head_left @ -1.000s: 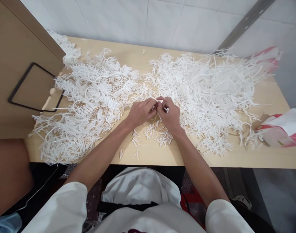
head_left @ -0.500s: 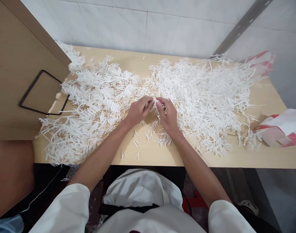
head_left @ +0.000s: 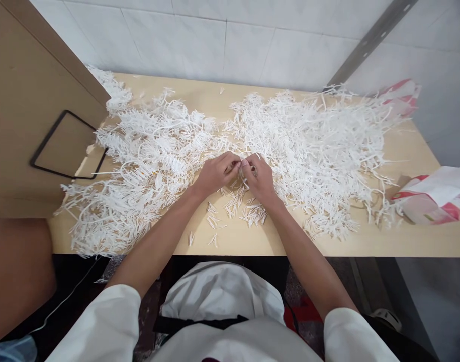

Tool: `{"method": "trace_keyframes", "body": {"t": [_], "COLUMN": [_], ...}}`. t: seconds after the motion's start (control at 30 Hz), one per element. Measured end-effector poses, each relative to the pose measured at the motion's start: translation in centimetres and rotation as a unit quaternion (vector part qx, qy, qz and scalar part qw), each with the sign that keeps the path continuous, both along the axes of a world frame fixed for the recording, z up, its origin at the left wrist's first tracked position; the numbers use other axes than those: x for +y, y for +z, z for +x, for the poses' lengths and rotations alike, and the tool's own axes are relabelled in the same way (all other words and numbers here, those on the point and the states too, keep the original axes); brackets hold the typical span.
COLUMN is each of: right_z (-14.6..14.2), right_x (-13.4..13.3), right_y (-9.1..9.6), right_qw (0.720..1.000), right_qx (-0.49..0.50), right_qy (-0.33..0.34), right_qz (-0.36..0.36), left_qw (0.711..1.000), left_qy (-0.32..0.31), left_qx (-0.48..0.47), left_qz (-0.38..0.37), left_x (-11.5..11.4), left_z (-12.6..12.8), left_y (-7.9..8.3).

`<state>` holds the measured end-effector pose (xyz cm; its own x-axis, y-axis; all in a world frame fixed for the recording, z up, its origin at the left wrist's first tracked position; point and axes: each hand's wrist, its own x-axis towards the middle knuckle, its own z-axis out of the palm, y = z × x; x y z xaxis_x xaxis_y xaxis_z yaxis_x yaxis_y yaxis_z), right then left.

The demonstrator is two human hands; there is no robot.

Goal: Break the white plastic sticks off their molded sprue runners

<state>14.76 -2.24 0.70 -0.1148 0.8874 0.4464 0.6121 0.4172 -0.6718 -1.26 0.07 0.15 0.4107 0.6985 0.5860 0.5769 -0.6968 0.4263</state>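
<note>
My left hand and my right hand meet at the middle of a light wooden table, fingers curled and pinched on a thin white plastic branch piece between them. A big heap of white branched plastic strips lies to the left of my hands. A second heap spreads to the right. Small loose white bits lie scattered just below my hands, toward the table's front edge.
A tan board with a black rectangular outline stands at the left edge. A red and white plastic bag lies at the right end; another sits at the back right. White tiled wall behind. Someone's bare leg shows at lower left.
My two hands have closed together again on the small white piece, after being slightly apart half a second ago. The camera view has shifted a little.
</note>
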Motion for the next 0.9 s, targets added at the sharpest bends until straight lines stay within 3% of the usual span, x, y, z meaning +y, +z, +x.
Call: {"method": "trace_keyframes", "body": {"t": [0.23,0.4,0.53,0.73,0.9], "right_z": [-0.3,-0.8,-0.8,-0.5,-0.2], "right_x": [0.2,0.0,-0.7,-0.4,-0.2], "right_y": [-0.3,-0.2,-0.2,-0.2,0.0], "right_qw": [0.993,0.987,0.991,0.999,1.0], "right_qx": [-0.107,-0.147,-0.112,0.012,-0.001], "right_qy": [-0.051,-0.058,-0.035,-0.038,-0.005], "right_qz": [0.009,0.035,0.068,-0.006,-0.019], "left_qw": [0.989,0.992,0.988,0.995,0.997], "left_qy": [0.046,0.082,0.136,0.011,-0.001], "left_qx": [0.092,0.076,-0.059,-0.047,-0.028], "left_qz": [0.109,0.052,-0.051,-0.085,-0.079], "left_x": [0.2,0.3,0.8,0.1,-0.2], "left_z": [0.5,0.6,0.0,0.0,0.0], "left_y": [-1.0,-1.1,-0.6,0.1,-0.1]}}
